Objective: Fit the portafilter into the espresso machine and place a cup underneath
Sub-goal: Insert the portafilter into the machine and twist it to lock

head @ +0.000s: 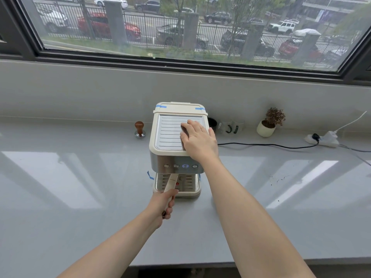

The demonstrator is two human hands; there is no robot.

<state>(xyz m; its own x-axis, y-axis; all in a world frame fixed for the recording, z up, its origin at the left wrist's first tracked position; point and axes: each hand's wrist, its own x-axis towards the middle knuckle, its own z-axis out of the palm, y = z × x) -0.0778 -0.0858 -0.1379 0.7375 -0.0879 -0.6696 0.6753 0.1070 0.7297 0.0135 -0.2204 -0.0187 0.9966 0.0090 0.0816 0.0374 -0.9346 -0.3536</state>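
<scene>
We see our left hand (163, 204) closed around the cream handle of the portafilter (170, 184). The handle slants up and away from that hand, and its far end disappears under the front of the machine (172, 155); the head is hidden there, so we cannot tell whether it is seated. Below the handle, just beyond our left hand, lies the slotted drip tray (189, 186), with a small red dot showing beside the handle.

Our right hand (197, 140) lies flat and spread wide on the machine's top, palm down, fingers over the right side of the ribbed metal plate, holding nothing. Under its wrist, the steel front carries a row of four round buttons (180, 166); one glows blue. Blue tape sits on the machine's rear corners.

A cup (212, 123) is dark and stands on the table (80, 177) just past our right hand, half hidden behind the machine's right edge. Beside it, further right, are glass items we cannot make out clearly. Well right of that hand are a small potted plant (268, 125) and a power strip (323, 140), with a black cord running back toward the machine. Left of the machine, well away from our left hand, a wooden-knobbed tamper (139, 129) stands upright.
</scene>
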